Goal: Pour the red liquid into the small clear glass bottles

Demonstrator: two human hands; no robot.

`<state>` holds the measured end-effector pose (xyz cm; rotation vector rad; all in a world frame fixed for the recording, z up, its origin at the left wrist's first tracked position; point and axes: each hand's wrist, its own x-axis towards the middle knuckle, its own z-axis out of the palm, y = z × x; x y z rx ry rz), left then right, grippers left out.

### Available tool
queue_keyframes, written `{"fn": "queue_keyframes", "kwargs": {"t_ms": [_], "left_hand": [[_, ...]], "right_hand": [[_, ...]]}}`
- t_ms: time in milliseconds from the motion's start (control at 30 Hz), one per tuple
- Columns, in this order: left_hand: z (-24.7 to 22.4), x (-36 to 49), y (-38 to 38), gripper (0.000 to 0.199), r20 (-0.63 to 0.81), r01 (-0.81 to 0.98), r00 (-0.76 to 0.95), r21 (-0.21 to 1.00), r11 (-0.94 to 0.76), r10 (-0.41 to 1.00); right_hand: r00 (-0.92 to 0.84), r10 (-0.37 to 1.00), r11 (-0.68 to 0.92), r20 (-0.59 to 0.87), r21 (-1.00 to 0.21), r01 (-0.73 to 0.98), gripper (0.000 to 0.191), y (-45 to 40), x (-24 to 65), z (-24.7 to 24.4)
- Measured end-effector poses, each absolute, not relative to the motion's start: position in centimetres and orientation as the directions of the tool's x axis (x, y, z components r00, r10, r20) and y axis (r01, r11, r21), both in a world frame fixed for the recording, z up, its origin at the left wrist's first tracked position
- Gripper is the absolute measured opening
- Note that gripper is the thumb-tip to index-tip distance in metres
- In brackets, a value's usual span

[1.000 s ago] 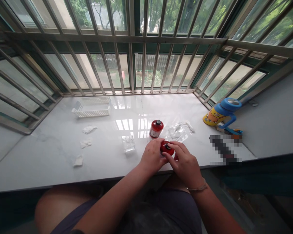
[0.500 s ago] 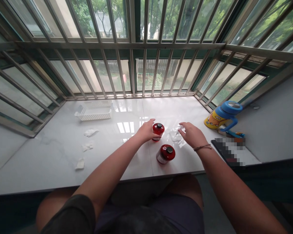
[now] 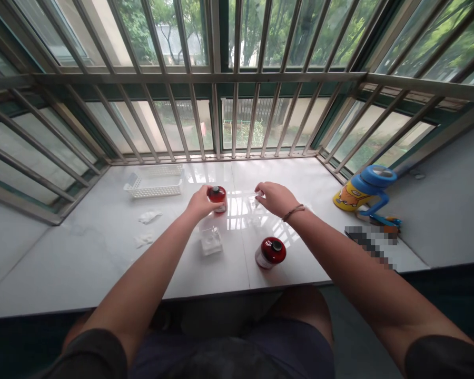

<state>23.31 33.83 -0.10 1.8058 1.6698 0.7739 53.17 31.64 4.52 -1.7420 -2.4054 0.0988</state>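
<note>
With twelve o'clock toward the window, a person sits at a white counter [image 3: 189,273], both arms stretched over it. The left hand [image 3: 200,204] is clamped on a red bottle [image 3: 218,195], its thumb across the near side and the fingers around the left and far side; whether the base rests on the counter or is raised cannot be told. This bottle stands upright, its dark cap at the top, at about eleven o'clock from a second red bottle [image 3: 269,253], which stands upright and untouched near the front edge. The right hand [image 3: 277,197], a thin bracelet [image 3: 293,211] at its wrist, is at twelve o'clock from that second bottle, thumb and fingertips drawn close together on a clear plastic packet [image 3: 255,209], whose outline blurs into the glare. At six o'clock from the held bottle, near it, sits a clear plastic box [image 3: 211,242]. Two crumpled white tissues [image 3: 149,216] lie at about eight o'clock from the same bottle, beyond the left forearm, and a white basket [image 3: 154,192] stands at ten o'clock. A blue and yellow flask [image 3: 363,188] leans at two o'clock from the second bottle, well apart from both hands.
</note>
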Motion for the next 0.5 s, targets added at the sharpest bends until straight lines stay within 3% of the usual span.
{"fn": "queue_keyframes", "kwargs": {"t_ms": [333,433,500], "left_hand": [[-0.6,12.7,32.3,0.072,0.040,0.714,-0.180,0.693,0.103,0.983],[-0.4,12.4,31.7,0.089,0.058,0.726,-0.184,0.681,0.096,0.981],[-0.1,12.7,30.8,0.096,0.144,0.744,-0.193,0.666,0.049,0.971]], "right_hand": [[-0.485,0.869,0.477,-0.093,-0.096,0.873,0.034,35.7,43.1,4.3],[-0.497,0.862,0.489,-0.096,-0.101,0.867,0.038,35.5,42.8,5.1],[-0.495,0.864,0.485,-0.088,-0.110,0.867,0.042,34.6,43.9,6.2]]}}
